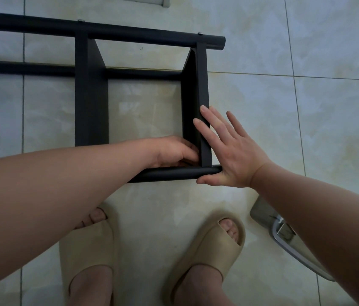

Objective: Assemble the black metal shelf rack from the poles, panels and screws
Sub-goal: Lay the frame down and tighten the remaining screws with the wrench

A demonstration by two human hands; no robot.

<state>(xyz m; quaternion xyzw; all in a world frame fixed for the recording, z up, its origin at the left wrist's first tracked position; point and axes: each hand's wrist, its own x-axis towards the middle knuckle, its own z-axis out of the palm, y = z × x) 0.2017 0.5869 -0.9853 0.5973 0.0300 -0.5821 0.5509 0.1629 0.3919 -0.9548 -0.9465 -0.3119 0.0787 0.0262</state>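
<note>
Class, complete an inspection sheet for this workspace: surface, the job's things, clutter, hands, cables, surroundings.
Surface: pale glossy tiled floor, grey grout lines.
Job's things: black metal shelf rack part-built; two flat black panels join round black poles; silver screw heads in far pole.
Clutter: grey metal-edged object at right, unidentified.
Hands: left hand fingers curled at right panel's inner corner; right hand flat, fingers resting on its edge.
Cables: nothing seen.
Surroundings: beige foam slippers on feet.

Wears a pair of chunky beige moulded slides (209,250), open at the toes (229,228); shows both forearms (52,191) bare.
</note>
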